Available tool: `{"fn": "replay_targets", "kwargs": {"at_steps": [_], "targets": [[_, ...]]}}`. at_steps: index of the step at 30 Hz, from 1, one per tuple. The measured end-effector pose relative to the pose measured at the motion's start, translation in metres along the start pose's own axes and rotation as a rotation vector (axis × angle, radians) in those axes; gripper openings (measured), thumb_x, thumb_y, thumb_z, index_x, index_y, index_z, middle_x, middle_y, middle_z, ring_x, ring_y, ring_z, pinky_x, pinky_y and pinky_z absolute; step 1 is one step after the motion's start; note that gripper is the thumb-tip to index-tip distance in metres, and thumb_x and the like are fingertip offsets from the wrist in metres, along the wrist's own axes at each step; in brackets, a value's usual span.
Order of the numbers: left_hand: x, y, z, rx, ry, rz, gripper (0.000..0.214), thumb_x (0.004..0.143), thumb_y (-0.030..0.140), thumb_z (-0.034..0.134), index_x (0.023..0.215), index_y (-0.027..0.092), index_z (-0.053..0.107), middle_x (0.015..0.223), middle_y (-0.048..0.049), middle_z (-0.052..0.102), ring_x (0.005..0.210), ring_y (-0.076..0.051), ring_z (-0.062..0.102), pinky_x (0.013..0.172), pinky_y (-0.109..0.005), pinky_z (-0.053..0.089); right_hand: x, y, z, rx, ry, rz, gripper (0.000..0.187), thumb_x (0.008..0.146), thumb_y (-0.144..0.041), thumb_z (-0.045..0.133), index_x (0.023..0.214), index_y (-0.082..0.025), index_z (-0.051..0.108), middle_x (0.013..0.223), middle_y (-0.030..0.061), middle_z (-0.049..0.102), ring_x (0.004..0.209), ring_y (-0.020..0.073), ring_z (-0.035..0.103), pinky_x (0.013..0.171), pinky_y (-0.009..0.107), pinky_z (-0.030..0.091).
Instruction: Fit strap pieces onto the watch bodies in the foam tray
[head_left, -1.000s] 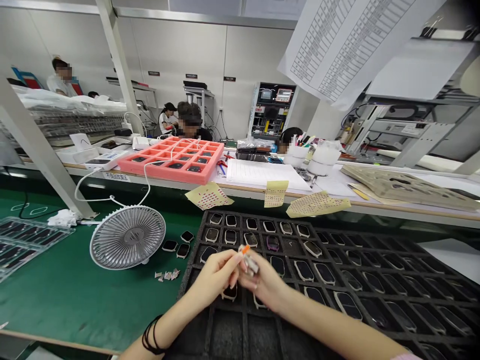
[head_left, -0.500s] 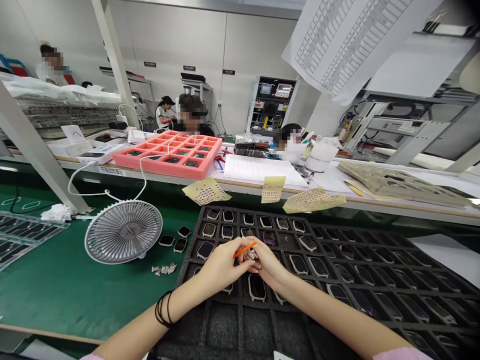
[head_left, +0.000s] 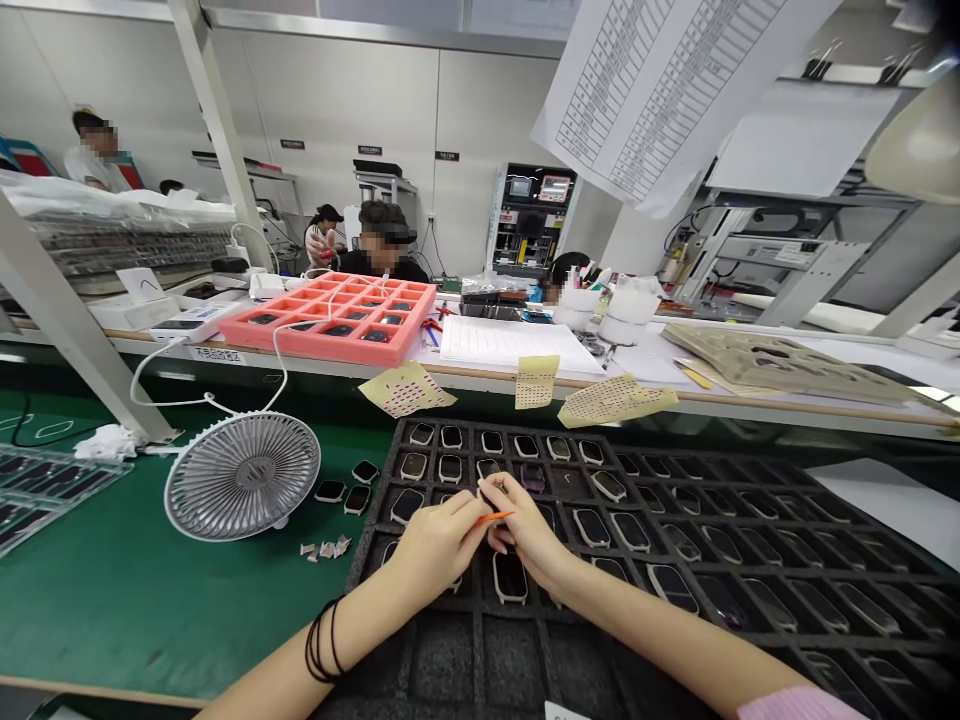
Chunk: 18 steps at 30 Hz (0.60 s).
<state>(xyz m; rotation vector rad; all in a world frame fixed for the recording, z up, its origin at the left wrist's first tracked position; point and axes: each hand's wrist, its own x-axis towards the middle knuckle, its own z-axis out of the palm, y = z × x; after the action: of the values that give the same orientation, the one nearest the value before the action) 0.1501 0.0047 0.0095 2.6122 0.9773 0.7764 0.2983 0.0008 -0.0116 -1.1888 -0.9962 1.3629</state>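
Observation:
My left hand (head_left: 439, 535) is closed, its fingertips pinching a thin orange stick (head_left: 496, 517) that points right, towards my other palm. Facing it, my right hand (head_left: 526, 520) has thumb and index finger pressed together. A tiny pale bit shows at those fingertips, too small to name. Both hands hover close together over a black foam tray (head_left: 442, 650). Watch-like pieces with dark screens and pale frames fill many of its pockets, and one such watch (head_left: 511, 577) lies just below my hands. Black bands circle my left wrist.
A grey fan (head_left: 244, 477) stands on the green mat (head_left: 187, 620), left of the tray. Beside it lie loose dark watch screens (head_left: 357, 497) and small pale scraps (head_left: 326, 549). On the shelf ahead sits a red foam tray (head_left: 322, 345). Co-workers sit beyond.
My hands have drawn slightly apart; the cupped fingers have become pinches. The orange stick has tipped from slanted to nearly level. The camera view has shifted slightly.

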Motion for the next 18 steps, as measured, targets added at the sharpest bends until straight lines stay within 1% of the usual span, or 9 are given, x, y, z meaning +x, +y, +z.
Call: {"fn": "replay_targets", "kwargs": {"at_steps": [2,3,6,8,10,12,14,16,18], "targets": [[-0.007,-0.006,-0.009,0.016,0.091,-0.031,0.029,0.095,0.027,0.035,0.091,0.019,0.062,0.083,-0.0052,0.064,0.07,-0.014,0.061,0.058,-0.021,0.042,0.008,0.001,-0.023,-0.279,0.105,-0.151,0.036,0.078,-0.059,0.053,0.083,-0.024,0.047,0.05,-0.0112,0.041,0.032,0.0066,0.03,0.033,0.02,0.026],[-0.013,-0.011,-0.015,0.017,0.156,-0.072,0.027,0.094,0.028,0.037,0.09,0.019,0.062,0.082,-0.005,0.064,0.069,-0.014,0.06,0.059,-0.021,0.042,0.013,-0.001,-0.039,-0.371,0.148,-0.198,0.037,0.078,-0.06,0.052,0.084,-0.024,0.048,0.05,-0.0099,0.043,0.033,0.0086,0.034,0.034,0.021,0.027],[-0.039,-0.035,-0.033,0.029,0.334,-0.28,0.026,0.091,0.036,0.042,0.087,0.019,0.06,0.077,-0.0039,0.064,0.056,-0.013,0.054,0.056,-0.022,0.041,0.024,-0.007,-0.093,-0.545,0.283,-0.302,0.035,0.074,-0.057,0.059,0.081,-0.024,0.052,0.057,-0.0052,0.05,0.045,0.0134,0.044,0.045,0.025,0.032],[-0.061,-0.055,-0.04,0.049,0.372,-0.429,0.029,0.089,0.042,0.042,0.086,0.019,0.06,0.075,-0.0041,0.064,0.052,-0.014,0.052,0.053,-0.023,0.04,0.03,-0.009,-0.123,-0.67,0.363,-0.34,0.033,0.072,-0.056,0.061,0.075,-0.024,0.052,0.052,-0.0055,0.045,0.047,0.0156,0.043,0.049,0.028,0.032],[-0.081,-0.075,-0.04,0.047,0.368,-0.553,0.032,0.086,0.045,0.042,0.085,0.019,0.06,0.078,-0.006,0.066,0.058,-0.017,0.057,0.051,-0.023,0.039,0.033,-0.007,-0.143,-0.782,0.392,-0.361,0.032,0.073,-0.056,0.059,0.072,-0.025,0.051,0.051,-0.0043,0.045,0.049,0.0184,0.045,0.054,0.031,0.033],[-0.097,-0.091,-0.034,0.04,0.332,-0.664,0.03,0.084,0.046,0.043,0.081,0.02,0.058,0.082,-0.0069,0.067,0.065,-0.019,0.061,0.053,-0.023,0.041,0.036,-0.003,-0.152,-0.878,0.368,-0.387,0.033,0.074,-0.057,0.056,0.069,-0.025,0.051,0.058,-0.0001,0.052,0.057,0.0222,0.051,0.061,0.035,0.037],[-0.109,-0.103,-0.026,0.055,0.268,-0.764,0.026,0.082,0.043,0.044,0.077,0.021,0.056,0.083,-0.0066,0.068,0.069,-0.02,0.063,0.055,-0.023,0.041,0.038,0.001,-0.153,-0.963,0.327,-0.427,0.034,0.077,-0.057,0.052,0.068,-0.025,0.051,0.07,0.0053,0.058,0.071,0.0264,0.055,0.071,0.039,0.04],[-0.117,-0.11,-0.018,0.093,0.196,-0.836,0.024,0.082,0.04,0.042,0.074,0.021,0.054,0.081,-0.0059,0.067,0.069,-0.021,0.064,0.055,-0.023,0.04,0.039,0.003,-0.15,-1.043,0.3,-0.472,0.033,0.078,-0.056,0.05,0.073,-0.024,0.054,0.082,0.0096,0.058,0.084,0.0303,0.054,0.079,0.043,0.039],[-0.123,-0.116,-0.011,0.127,0.142,-0.864,0.023,0.083,0.038,0.041,0.074,0.021,0.053,0.079,-0.0052,0.067,0.07,-0.021,0.064,0.056,-0.023,0.04,0.04,0.003,-0.145,-1.118,0.268,-0.505,0.031,0.08,-0.053,0.051,0.08,-0.023,0.059,0.088,0.0114,0.056,0.09,0.0323,0.052,0.083,0.045,0.037]]}}
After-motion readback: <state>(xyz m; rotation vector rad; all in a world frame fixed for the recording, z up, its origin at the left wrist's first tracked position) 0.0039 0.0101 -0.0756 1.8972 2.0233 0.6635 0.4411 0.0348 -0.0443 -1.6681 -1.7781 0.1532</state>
